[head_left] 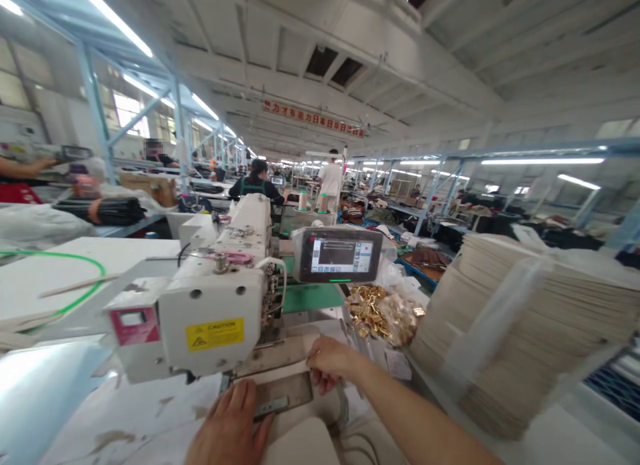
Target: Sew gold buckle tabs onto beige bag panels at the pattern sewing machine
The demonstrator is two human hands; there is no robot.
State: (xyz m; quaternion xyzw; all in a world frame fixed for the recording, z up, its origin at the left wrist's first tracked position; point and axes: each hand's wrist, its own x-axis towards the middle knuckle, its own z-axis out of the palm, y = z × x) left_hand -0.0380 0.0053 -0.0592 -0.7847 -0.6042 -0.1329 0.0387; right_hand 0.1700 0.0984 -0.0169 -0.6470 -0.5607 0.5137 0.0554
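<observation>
A white industrial sewing machine [210, 305] with a yellow caution label fills the centre of the view. In front of its needle area lies a beige flat panel [277, 355] in a sewing template with a dark window [285, 392]. My right hand [330, 362] curls over the panel's edge, close to the machine head. My left hand [230, 425] lies lower down, its fingers spread on the template's near side. The needle itself is hidden behind the machine's housing.
A touch-screen control panel [337, 255] stands behind the machine. To the right lie a bag of gold metal fittings [375, 312] and a tall stack of beige panels [520, 325]. Thread cones [303, 202] and co-workers at further machines fill the long factory hall beyond.
</observation>
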